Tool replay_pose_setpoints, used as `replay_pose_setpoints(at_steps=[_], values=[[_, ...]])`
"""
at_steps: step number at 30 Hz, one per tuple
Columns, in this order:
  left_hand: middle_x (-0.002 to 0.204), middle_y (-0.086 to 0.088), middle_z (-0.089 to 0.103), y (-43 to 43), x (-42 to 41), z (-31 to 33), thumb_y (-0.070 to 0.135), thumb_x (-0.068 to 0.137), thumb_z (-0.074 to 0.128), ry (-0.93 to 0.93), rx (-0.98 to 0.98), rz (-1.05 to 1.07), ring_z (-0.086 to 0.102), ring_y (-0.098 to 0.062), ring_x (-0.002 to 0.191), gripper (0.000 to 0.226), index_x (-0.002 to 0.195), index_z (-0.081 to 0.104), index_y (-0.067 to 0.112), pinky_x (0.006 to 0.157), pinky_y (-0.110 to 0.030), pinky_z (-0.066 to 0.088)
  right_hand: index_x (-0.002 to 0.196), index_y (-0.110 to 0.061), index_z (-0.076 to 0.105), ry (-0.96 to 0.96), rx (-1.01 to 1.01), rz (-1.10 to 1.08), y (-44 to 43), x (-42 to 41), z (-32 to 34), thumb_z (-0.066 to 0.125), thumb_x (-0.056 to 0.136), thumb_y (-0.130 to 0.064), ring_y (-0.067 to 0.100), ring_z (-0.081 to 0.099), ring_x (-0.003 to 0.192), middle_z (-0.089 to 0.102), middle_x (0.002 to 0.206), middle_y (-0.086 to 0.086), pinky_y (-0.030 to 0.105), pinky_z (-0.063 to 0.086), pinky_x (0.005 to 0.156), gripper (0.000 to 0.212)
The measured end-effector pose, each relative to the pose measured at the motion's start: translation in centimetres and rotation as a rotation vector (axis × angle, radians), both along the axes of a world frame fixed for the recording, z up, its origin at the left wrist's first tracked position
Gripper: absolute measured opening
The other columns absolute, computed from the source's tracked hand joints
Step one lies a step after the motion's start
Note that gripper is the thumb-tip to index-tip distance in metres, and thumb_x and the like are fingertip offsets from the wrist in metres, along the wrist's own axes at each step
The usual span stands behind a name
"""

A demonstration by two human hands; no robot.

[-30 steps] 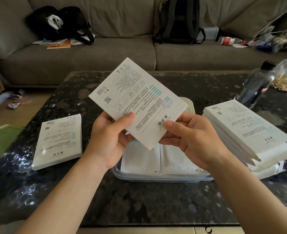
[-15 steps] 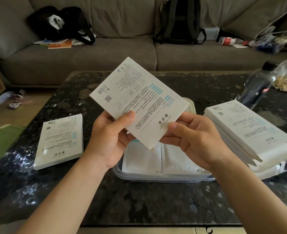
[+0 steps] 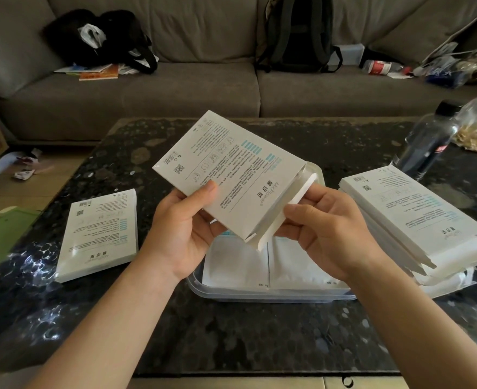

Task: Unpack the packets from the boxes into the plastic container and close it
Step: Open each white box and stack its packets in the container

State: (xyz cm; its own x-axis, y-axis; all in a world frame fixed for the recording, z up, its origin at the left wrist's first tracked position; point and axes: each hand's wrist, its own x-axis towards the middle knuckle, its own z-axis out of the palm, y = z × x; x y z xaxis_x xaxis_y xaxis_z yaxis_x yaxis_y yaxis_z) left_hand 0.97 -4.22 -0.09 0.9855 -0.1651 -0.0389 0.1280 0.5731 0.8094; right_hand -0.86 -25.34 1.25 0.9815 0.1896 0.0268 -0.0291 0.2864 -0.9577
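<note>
Left hand (image 3: 181, 234), thumb atop, grips box (image 3: 231, 175); right hand (image 3: 335, 234) pinches its flap (image 3: 296, 189) (open).

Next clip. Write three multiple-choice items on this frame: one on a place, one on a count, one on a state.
1. Where does the lone box lie relative to the plastic container?
A inside it; B on the table, to its left; C stacked on top of it.

2. How many packets show on top inside the container?
A none; B five; C two.

3. The end of the held box nearest the right hand is:
A open, with its flap out; B taped shut; C crushed flat.

Key:
1. B: the lone box lies flat on the dark table, apart from the container.
2. C: two white packets lie side by side.
3. A: the right hand holds the flap folded away from the open end, while the left hand grips the box's other side.
</note>
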Motion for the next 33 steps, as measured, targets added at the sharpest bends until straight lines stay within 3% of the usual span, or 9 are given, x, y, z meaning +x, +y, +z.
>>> replay_pose_setpoints(at_steps=[5, 8, 10, 12, 15, 19, 25, 29, 33], values=[[0.130, -0.012, 0.068, 0.1, 0.0, 0.1, 0.016, 0.091, 0.062, 0.035, -0.036, 0.012, 0.067, -0.028, 0.119, 0.051, 0.140, 0.054, 0.024, 0.075, -0.036, 0.063, 0.133, -0.015, 0.056, -0.032, 0.017, 0.073, 0.0, 0.0, 0.4, 0.053, 0.096, 0.003, 0.035, 0.071, 0.108, 0.073, 0.118, 0.010, 0.039, 0.062, 0.080, 0.041], [0.126, -0.010, 0.071, 0.0, 0.0, 0.2, 0.017, 0.089, 0.060, 0.057, -0.069, 0.015, 0.069, -0.026, 0.116, 0.050, 0.138, 0.056, 0.023, 0.078, -0.036, 0.063, 0.147, -0.027, 0.039, -0.067, -0.069, -0.059, 0.1, 0.2, 0.1, 0.068, 0.084, -0.012, 0.033, 0.072, 0.104, 0.071, 0.119, 0.011, 0.043, 0.062, 0.080, 0.071], [0.125, -0.010, 0.071, 0.0, 0.0, 0.3, 0.017, 0.087, 0.061, 0.080, -0.087, 0.029, 0.069, -0.025, 0.116, 0.051, 0.138, 0.056, 0.022, 0.084, -0.036, 0.062, 0.149, -0.048, 0.028, -0.222, -0.250, -0.179, 0.0, 0.3, -0.2, 0.074, 0.081, -0.024, 0.026, 0.072, 0.102, 0.064, 0.126, 0.009, 0.039, 0.062, 0.078, 0.086], [0.126, -0.010, 0.071, 0.1, 0.1, 0.3, 0.017, 0.087, 0.062, 0.094, -0.082, 0.046, 0.069, -0.025, 0.116, 0.052, 0.139, 0.056, 0.022, 0.087, -0.036, 0.061, 0.142, -0.057, 0.035, -0.445, -0.535, -0.257, -0.2, 0.5, -0.7, 0.071, 0.085, -0.032, 0.013, 0.067, 0.104, 0.057, 0.129, -0.002, 0.028, 0.062, 0.077, 0.072], [0.127, -0.010, 0.070, 0.1, 0.1, 0.3, 0.018, 0.089, 0.062, 0.106, -0.087, 0.066, 0.069, -0.025, 0.116, 0.051, 0.139, 0.056, 0.020, 0.087, -0.036, 0.061, 0.121, -0.042, 0.061, -0.613, -0.761, -0.344, -0.2, 0.6, -1.1, 0.068, 0.090, -0.032, 0.006, 0.061, 0.103, 0.056, 0.121, -0.009, 0.016, 0.058, 0.077, 0.034], [0.125, -0.009, 0.072, 0.3, 0.2, 0.5, 0.020, 0.089, 0.063, 0.124, -0.107, 0.096, 0.071, -0.023, 0.112, 0.051, 0.139, 0.056, 0.018, 0.083, -0.034, 0.062, 0.107, -0.027, 0.070, -0.594, -0.717, -0.367, -0.1, 0.5, -1.4, 0.073, 0.089, -0.020, 0.010, 0.065, 0.099, 0.063, 0.112, -0.008, 0.018, 0.058, 0.071, 0.019], [0.125, -0.011, 0.071, 0.2, 0.1, 0.5, 0.019, 0.092, 0.061, 0.163, -0.137, 0.083, 0.070, -0.024, 0.113, 0.050, 0.141, 0.054, 0.017, 0.085, -0.034, 0.062, 0.096, -0.036, 0.071, -0.486, -0.829, -0.485, 0.6, 0.4, -0.6, 0.074, 0.087, -0.037, 0.010, 0.062, 0.083, 0.062, 0.097, -0.014, 0.013, 0.055, 0.063, 0.010], [0.129, -0.014, 0.069, 0.3, 0.1, 0.5, 0.020, 0.095, 0.058, 0.178, -0.160, 0.033, 0.069, -0.025, 0.117, 0.048, 0.142, 0.052, 0.015, 0.093, -0.041, 0.055, 0.089, -0.037, 0.063, -0.396, -0.736, -0.447, 1.1, 0.4, -0.5, 0.077, 0.084, -0.035, 0.011, 0.063, 0.080, 0.065, 0.084, -0.013, 0.020, 0.058, 0.069, 0.015], [0.135, -0.016, 0.065, 0.1, 0.0, 0.4, 0.021, 0.095, 0.059, 0.202, -0.160, -0.077, 0.066, -0.027, 0.121, 0.052, 0.145, 0.049, 0.016, 0.092, -0.043, 0.054, 0.082, -0.035, 0.063, -0.415, -0.696, -0.401, 1.6, 0.3, -0.2, 0.075, 0.086, -0.026, -0.001, 0.065, 0.082, 0.066, 0.074, -0.022, 0.007, 0.050, 0.064, 0.015]])
